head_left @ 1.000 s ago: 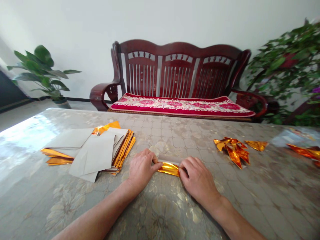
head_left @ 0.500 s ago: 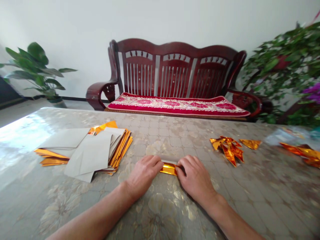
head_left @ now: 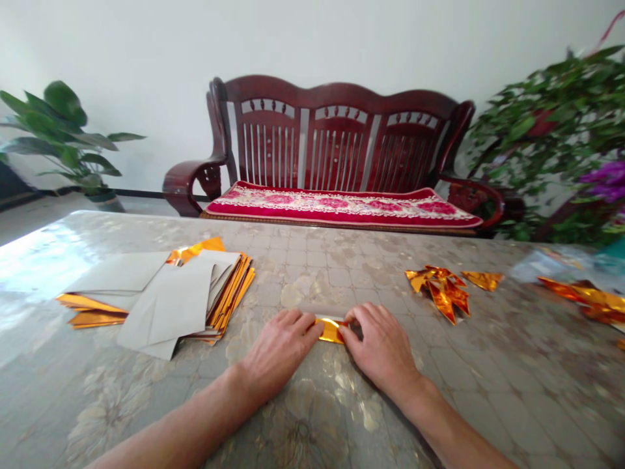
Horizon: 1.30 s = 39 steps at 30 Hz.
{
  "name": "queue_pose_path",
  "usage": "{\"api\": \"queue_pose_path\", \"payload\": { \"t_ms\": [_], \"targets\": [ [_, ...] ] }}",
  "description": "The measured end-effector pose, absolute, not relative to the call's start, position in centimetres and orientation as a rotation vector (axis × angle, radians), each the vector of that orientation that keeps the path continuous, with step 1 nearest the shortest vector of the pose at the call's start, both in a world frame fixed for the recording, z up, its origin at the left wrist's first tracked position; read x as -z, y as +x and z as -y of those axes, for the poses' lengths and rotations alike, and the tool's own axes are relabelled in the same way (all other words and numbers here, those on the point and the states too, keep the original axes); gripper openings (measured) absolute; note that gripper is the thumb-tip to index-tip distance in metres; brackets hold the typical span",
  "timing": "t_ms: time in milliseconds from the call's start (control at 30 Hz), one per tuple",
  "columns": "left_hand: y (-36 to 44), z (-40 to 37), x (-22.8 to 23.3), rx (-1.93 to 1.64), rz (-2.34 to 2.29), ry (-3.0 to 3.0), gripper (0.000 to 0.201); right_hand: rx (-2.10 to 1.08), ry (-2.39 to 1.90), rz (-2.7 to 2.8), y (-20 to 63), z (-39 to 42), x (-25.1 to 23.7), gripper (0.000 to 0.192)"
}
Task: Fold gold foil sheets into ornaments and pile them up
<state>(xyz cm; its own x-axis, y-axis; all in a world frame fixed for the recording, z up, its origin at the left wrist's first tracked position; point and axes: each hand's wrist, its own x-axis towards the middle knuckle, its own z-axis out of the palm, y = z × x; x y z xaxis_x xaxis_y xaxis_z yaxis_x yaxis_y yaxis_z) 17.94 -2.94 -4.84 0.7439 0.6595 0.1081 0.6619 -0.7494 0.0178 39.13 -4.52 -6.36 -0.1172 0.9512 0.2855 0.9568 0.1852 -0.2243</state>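
pressing down on a small gold foil piece (head_left: pixel 331 329) at the near middle of the surface (head_left: pixel 488 365), both hands flat and curled over it. left hand (head_left: pixel 278 348) covers its left end, right hand (head_left: pixel 381 346) its right end, fingertips nearly meeting. stack of gold and grey sheets (head_left: pixel 166 296) lies well to the left. folded gold shapes (head_left: pixel 442 286) sit apart to the right, more gold foil (head_left: pixel 586 299) at far right.

Gold foil strip (head_left: pixel 331 329) (grey floral tabletop (head_left: pixel 342 404))
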Motion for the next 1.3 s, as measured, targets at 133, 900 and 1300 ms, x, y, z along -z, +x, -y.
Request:
{"api": "queue_pose_path", "payload": {
  "t_ms": [133,900,1300],
  "targets": [
    [18.0,3.0,4.8,0.146,1.109,-2.916,0.029,0.019,-1.797,2.095,39.2,4.5,6.3,0.009],
    [17.7,4.1,4.8,0.115,1.09,-2.96,0.044,0.115,-1.819,2.133,39.2,4.5,6.6,0.012],
    [18.4,5.6,5.5,0.165,1.166,-2.883,0.055,0.209,-1.367,2.342,37.6,7.6,6.9,0.033]
  ]
}}
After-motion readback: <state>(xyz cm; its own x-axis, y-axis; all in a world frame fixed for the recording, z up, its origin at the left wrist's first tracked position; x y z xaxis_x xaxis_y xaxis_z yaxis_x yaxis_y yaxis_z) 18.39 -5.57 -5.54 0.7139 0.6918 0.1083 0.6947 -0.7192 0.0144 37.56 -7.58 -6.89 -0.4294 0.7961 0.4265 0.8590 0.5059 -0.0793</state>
